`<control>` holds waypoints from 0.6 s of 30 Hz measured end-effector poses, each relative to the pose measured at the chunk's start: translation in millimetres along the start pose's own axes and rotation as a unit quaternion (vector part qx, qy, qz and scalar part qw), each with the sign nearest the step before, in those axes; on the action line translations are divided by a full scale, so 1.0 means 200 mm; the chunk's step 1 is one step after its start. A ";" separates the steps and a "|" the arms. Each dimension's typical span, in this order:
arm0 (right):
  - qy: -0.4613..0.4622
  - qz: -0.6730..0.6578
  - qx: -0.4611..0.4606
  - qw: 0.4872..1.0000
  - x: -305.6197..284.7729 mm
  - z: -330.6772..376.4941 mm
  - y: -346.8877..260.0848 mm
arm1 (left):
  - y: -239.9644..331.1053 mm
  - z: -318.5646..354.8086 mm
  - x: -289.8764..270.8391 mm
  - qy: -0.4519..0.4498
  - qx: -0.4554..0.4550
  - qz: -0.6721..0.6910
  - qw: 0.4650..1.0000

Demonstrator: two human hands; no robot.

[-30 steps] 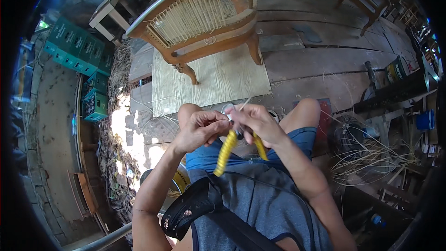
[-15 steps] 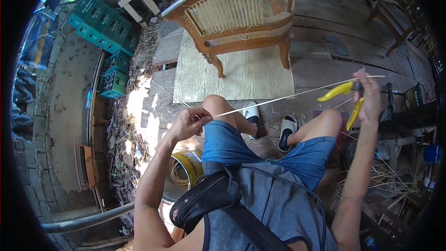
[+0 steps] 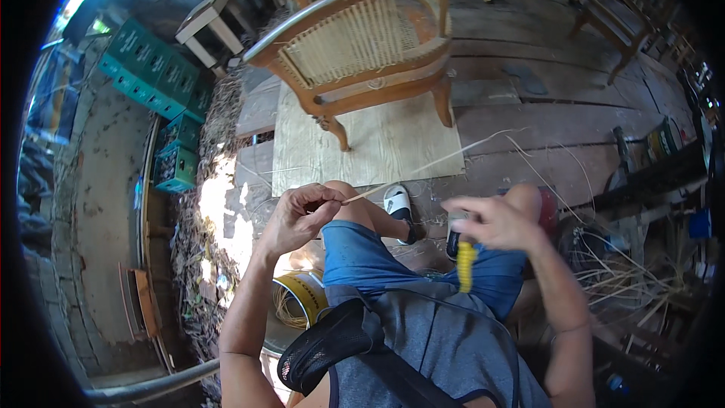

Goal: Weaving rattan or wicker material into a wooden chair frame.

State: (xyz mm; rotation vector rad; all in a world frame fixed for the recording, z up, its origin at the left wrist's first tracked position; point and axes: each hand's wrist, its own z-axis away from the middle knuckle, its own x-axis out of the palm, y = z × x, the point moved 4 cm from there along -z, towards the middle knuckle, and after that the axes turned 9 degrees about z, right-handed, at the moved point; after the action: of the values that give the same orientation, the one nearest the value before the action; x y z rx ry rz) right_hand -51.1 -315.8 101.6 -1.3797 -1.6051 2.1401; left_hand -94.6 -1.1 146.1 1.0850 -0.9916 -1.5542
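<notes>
In the head view, the right hand had swung inward since half a second earlier, to the left hand's three o'clock, blurred but clasped on a yellow-handled tool; the strip, then taut between both hands, was now loose from the right; pale and slim, pinched in the left fingertips, it ran toward two o'clock.

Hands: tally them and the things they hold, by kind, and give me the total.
Hands (left hand, right hand): 2
Strip, in the left: 1
Yellow tool, in the right, blurred: 1
Total: 4
</notes>
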 end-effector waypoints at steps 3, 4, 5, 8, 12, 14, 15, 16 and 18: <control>0.048 -0.070 -0.017 0.996 0.08 -0.13 -0.25 | 0.04 -0.03 0.10 -0.049 0.012 0.042 0.998; -0.013 -0.166 0.021 0.986 0.11 -0.16 -0.26 | 0.01 -0.05 0.14 -0.058 0.023 0.091 0.994; -0.076 -0.260 0.054 0.961 0.15 -0.17 -0.28 | -0.01 -0.06 0.18 -0.062 0.034 0.139 0.988; -0.028 -0.453 0.055 0.889 0.24 -0.18 -0.27 | 0.03 -0.03 0.36 -0.074 0.039 0.144 0.986; 0.025 -0.435 0.074 0.897 0.28 -0.16 -0.19 | -0.03 0.01 0.46 -0.041 0.079 0.091 0.992; 0.019 -0.419 0.086 0.904 0.29 -0.15 -0.16 | -0.03 0.03 0.45 -0.041 0.072 0.030 0.996; 0.006 -0.400 0.092 0.912 0.29 -0.14 -0.15 | -0.03 0.04 0.46 -0.034 0.070 -0.031 0.996; 0.011 -0.402 0.096 0.911 0.27 -0.13 -0.14 | -0.02 0.05 0.47 -0.041 0.068 -0.031 0.996; 0.007 -0.417 0.102 0.903 0.25 -0.13 -0.13 | 0.02 0.08 0.49 -0.026 0.149 -0.111 0.982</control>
State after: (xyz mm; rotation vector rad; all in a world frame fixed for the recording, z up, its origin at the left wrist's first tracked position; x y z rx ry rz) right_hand -71.9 -258.1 93.1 -0.4795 -1.5100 1.6759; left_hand -121.8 -95.4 137.5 1.4074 -1.1996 -1.6538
